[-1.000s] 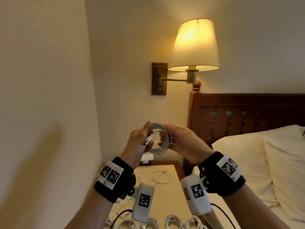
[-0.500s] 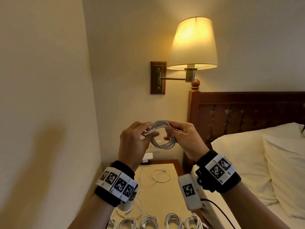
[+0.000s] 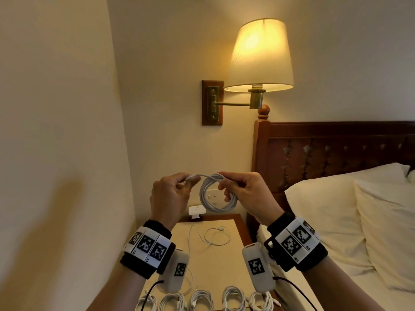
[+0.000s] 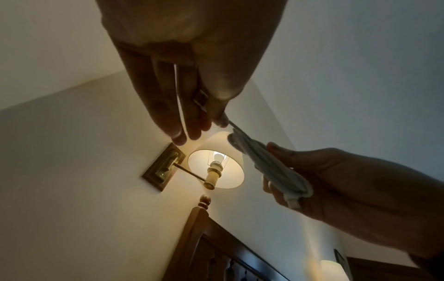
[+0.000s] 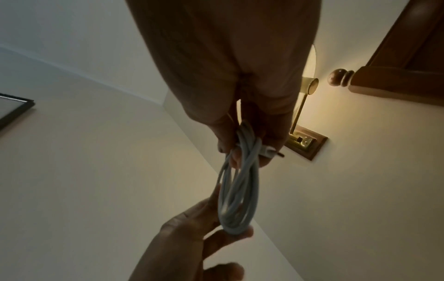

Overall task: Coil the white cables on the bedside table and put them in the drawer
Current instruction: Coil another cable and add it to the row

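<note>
A coiled white cable (image 3: 213,196) hangs in the air above the bedside table (image 3: 215,265). My right hand (image 3: 226,182) grips the coil's right side, also seen in the right wrist view as the coil (image 5: 240,190) held by the right hand (image 5: 247,148). My left hand (image 3: 187,179) pinches the cable's free end with its plug, pulled out to the left of the coil; the left wrist view shows the left hand (image 4: 211,117) and the coil (image 4: 269,167). One loose white cable (image 3: 215,236) lies on the table. Several coiled cables (image 3: 202,299) lie in a row at the table's near edge.
A lit wall lamp (image 3: 258,57) hangs above the table. A dark wooden headboard (image 3: 336,149) and a bed with white pillows (image 3: 359,221) stand on the right. A small white device (image 3: 196,211) sits at the table's back. A wall closes the left side.
Both hands have drawn slightly apart. The left hand has pulled the cable's free end out to the left of the coil, which now faces the camera more openly.
</note>
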`<state>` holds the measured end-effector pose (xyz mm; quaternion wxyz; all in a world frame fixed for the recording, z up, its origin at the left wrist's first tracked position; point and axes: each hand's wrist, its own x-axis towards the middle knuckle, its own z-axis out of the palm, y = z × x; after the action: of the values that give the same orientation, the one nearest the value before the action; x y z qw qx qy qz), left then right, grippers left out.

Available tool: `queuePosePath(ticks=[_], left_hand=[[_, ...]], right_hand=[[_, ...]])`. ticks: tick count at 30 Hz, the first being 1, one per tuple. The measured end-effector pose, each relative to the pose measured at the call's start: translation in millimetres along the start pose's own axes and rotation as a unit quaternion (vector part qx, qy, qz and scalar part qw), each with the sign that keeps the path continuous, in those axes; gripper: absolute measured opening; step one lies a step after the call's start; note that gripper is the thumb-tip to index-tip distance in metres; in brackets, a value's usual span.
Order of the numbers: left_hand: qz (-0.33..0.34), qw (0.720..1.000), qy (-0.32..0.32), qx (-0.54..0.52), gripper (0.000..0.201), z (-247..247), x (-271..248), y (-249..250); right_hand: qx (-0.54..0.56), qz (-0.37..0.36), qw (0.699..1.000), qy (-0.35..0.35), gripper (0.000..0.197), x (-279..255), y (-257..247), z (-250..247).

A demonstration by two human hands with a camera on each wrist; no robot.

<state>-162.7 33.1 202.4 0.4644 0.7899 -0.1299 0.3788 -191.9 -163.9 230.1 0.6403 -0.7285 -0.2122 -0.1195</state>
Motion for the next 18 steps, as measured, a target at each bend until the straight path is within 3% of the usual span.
queuePosePath(ticks=[3,5,8,11,15,18], left_hand=[[0.044,0.988,-0.143,0.034,0.022,0.4,-5.8,-11.0],[0.028,0.982,-0.184,0.015,0.017,1.2,-11.4,-10.0],[-0.119,0.974,-0.145,-0.126,0.019,4.2,-21.7,-4.2],[-0.264,0.92,-0.11,-0.27,0.014,7.4,-30.9,1.6],[-0.343,0.858,-0.122,-0.364,0.021,16.4,-41.2,1.7],[-0.354,0.835,-0.133,-0.4,0.026,21.2,-44.7,2.2]], right_hand=[[0.034,0.017,0.999,-0.004,0.025,0.2,2.6,-6.7],[0.038,0.026,0.999,-0.006,0.024,-1.0,4.9,-6.4],[0.054,0.039,0.998,-0.004,0.023,-5.0,10.6,-0.6],[0.085,0.062,0.995,0.001,0.024,-8.3,18.9,2.5],[0.129,0.09,0.988,0.002,0.024,-12.4,25.1,3.6],[0.141,0.094,0.985,0.012,0.025,-14.0,26.6,2.9]])
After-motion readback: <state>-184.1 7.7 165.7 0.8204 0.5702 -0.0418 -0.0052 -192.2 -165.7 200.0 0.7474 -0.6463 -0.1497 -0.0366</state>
